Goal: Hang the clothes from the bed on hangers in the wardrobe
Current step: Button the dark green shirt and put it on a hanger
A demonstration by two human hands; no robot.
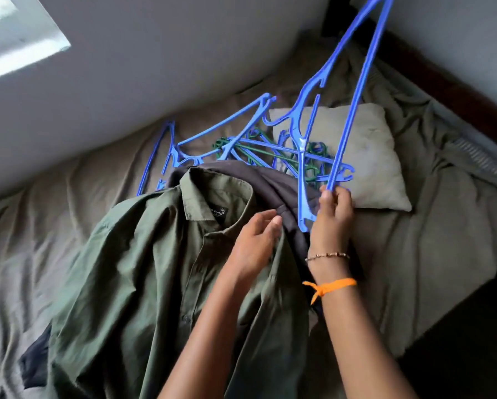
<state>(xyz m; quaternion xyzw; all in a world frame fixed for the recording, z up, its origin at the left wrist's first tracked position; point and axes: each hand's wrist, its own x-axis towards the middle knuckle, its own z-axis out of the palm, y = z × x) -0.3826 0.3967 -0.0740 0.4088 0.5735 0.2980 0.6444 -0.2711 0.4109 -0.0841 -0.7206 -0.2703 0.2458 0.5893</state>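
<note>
Clothes lie in a stack on the bed (pixel 457 226), which is covered by a crumpled grey-brown sheet: an olive-green shirt (pixel 143 283) lies uppermost, collar pointing toward the wall and its neck label showing, spread over a dark garment (pixel 273 185) whose edge shows above the collar and along the shirt's right side. Another dark patch of cloth shows beneath the shirt at lower left. The left hand (pixel 256 240) rests on the shirt just right of the collar, fingers (pixel 266 217) relaxed and lightly bent, the tips touching the border where green cloth meets the dark garment; it grasps nothing that can be seen. The right hand (pixel 332 217) pinches one end of a blue hanger (pixel 354 90), which is raised off the bed and tilted, its far part running out of view at the top edge. A beaded bracelet (pixel 328 256) and an orange thread (pixel 328 285) circle the right wrist. Beyond the clothes a tangled pile of hangers (pixel 241 145), blue and green, lies on the sheet, partly overlapping a pillow (pixel 377 156) that sits to the right. A grey wall (pixel 155 53) borders the bed's far side.
</note>
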